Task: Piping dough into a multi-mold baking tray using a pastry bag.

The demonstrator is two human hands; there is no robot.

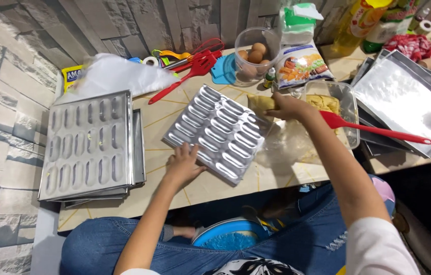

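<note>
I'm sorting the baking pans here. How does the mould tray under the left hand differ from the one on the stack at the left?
The tray under the left hand, the near mould tray, lies alone and turned at an angle on the table; the stacked mould tray sits squarely on top of other pans. A hand rests on the near one's edge; the stacked one is untouched. Both are shiny metal with rows of oval hollows, all empty.
</note>
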